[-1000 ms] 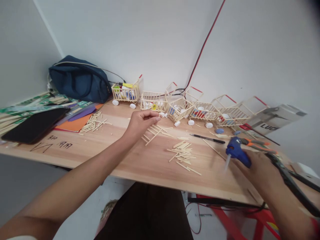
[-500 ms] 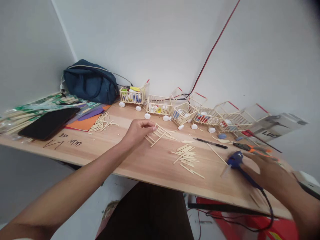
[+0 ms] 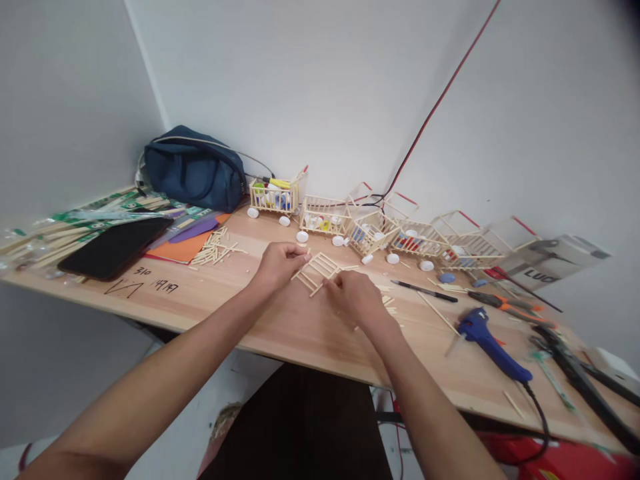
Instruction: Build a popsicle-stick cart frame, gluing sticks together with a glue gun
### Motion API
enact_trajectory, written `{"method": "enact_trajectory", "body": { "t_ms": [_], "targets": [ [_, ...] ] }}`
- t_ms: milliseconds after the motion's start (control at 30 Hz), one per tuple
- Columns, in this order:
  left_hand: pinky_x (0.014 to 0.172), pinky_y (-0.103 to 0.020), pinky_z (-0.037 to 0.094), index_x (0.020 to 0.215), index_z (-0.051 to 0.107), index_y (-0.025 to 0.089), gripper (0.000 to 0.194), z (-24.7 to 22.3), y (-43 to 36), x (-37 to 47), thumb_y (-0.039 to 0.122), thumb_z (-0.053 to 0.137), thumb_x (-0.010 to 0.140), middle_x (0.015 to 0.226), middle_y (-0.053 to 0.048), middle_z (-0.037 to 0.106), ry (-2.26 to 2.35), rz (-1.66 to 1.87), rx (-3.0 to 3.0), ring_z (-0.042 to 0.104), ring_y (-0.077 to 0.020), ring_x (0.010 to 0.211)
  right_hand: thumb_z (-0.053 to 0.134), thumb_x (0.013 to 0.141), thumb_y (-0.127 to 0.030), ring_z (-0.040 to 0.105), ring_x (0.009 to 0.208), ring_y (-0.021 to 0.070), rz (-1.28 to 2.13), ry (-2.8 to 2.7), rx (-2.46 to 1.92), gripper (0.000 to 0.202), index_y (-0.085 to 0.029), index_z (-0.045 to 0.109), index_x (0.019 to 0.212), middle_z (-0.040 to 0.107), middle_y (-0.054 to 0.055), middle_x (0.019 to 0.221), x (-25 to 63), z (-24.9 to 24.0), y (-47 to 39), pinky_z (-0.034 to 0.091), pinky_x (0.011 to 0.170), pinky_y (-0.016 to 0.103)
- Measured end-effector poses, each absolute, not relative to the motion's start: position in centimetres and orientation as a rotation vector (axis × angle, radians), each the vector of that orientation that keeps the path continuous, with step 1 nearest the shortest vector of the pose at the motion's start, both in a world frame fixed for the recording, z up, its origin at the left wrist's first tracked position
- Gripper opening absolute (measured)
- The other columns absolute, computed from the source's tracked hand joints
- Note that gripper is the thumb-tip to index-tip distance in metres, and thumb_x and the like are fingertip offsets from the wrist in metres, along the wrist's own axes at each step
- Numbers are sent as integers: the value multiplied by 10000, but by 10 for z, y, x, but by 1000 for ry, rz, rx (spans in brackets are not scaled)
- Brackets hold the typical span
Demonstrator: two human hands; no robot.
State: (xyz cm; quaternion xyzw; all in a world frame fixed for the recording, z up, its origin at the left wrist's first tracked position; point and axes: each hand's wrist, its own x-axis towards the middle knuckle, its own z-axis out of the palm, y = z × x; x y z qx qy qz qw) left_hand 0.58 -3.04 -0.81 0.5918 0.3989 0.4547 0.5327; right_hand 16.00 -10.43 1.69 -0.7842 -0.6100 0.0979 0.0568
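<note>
A small ladder-like frame of thin wooden sticks (image 3: 324, 265) is held just over the table between my hands. My left hand (image 3: 281, 267) pinches its left corner, thumb against fingers. At the near right corner, the fingers of my right hand (image 3: 356, 297) are closed on the same frame. My right palm and wrist partly hide a pile of cut sticks (image 3: 389, 303). To the right of that hand, a blue glue gun (image 3: 493, 343) lies on its side, its nozzle pointing left.
Several miniature stick carts (image 3: 275, 198) with white wheels line the wall. A blue bag (image 3: 197, 170), a dark tablet (image 3: 115, 248), orange paper (image 3: 183, 247) and more cut sticks (image 3: 215, 248) occupy the left. At right are a black pen (image 3: 425, 291), pliers (image 3: 510, 305) and a box (image 3: 555, 263).
My right hand has let go of the glue gun, which now rests on the table, and has moved left to grip the stick frame. My left hand keeps its hold.
</note>
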Motion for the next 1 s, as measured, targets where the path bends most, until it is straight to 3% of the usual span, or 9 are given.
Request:
{"method": "enact_trajectory", "body": {
  "t_ms": [167,400,533,633,800,1000],
  "targets": [
    [544,-232,386,650,698,128,351,-9,-34,7,437,824,539,544,13,583,939,1051,1345,488,-102,539,490,897,-443,665,818,250,293,-1692,-2363,340,-198,684,764,739,138,873,147,6,-106,344,623,310],
    [626,-250,457,701,729,124,385,-3,-39,8,449,844,528,693,-30,696,926,1054,1348,578,-129,636,548,833,-375,613,646,186,384,-1461,-2040,222,-210,594,692,696,48,691,168,-19,-102,379,600,279],
    [712,-285,496,760,758,144,274,-3,-40,9,384,803,635,797,-56,742,889,1128,1461,649,-175,744,580,777,-470,486,452,138,629,-1256,-1765,261,-218,563,709,573,-25,525,182,-25,-100,329,467,250],
    [738,-288,503,791,766,178,121,-2,-45,11,284,732,742,858,-50,753,834,1250,1693,670,-187,817,627,726,-539,387,390,106,783,-1134,-1583,329,-222,558,779,515,-65,507,186,-25,-101,263,401,229],
    [776,-294,498,843,740,198,83,2,-57,16,157,673,816,874,-29,749,840,1336,2079,665,-172,831,687,699,-526,440,470,104,812,-1149,-1444,348,-201,587,774,549,-40,571,185,-25,-102,325,453,225],
    [791,-340,476,831,703,181,81,-1,-57,17,167,634,871,850,-36,728,910,1320,2437,611,-196,858,673,727,-495,428,489,102,778,-1198,-1452,310,-195,603,756,527,-40,573,184,-23,-106,316,457,224]
  ]
}}
